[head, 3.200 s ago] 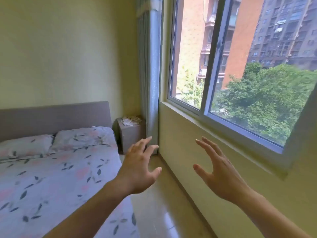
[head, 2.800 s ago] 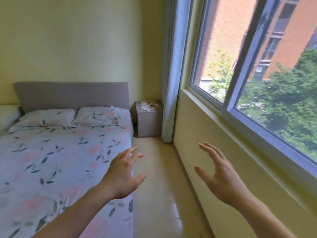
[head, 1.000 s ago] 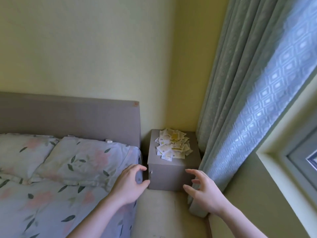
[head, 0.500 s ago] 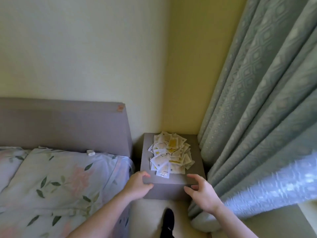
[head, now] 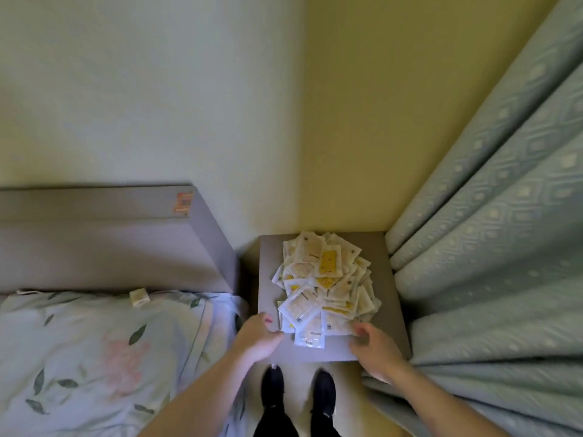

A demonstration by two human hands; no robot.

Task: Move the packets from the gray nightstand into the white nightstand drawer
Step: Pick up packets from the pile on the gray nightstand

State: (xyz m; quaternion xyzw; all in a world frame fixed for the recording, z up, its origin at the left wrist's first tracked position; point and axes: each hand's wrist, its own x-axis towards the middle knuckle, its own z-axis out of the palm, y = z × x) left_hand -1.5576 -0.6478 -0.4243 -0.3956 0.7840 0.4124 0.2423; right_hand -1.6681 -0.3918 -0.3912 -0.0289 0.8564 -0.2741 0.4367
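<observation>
A heap of several white and yellow packets [head: 325,285] lies on top of the gray nightstand [head: 383,279] in the room's corner. My left hand [head: 260,337] is at the front left of the heap, its fingers loosely curled with the fingertips at the edge of the packets. My right hand [head: 373,345] is at the front right of the heap, fingers also curled toward the packets. Neither hand plainly holds a packet. The white nightstand is out of view.
A bed with a floral pillow [head: 104,351] and a gray headboard [head: 110,238] stands to the left of the nightstand. A blue-green patterned curtain [head: 492,247] hangs close against its right side. My two black shoes [head: 298,395] stand on the floor before it.
I have stepped up to the nightstand and look straight down on it. Both hands rose from its front edge to the near side of the packet heap.
</observation>
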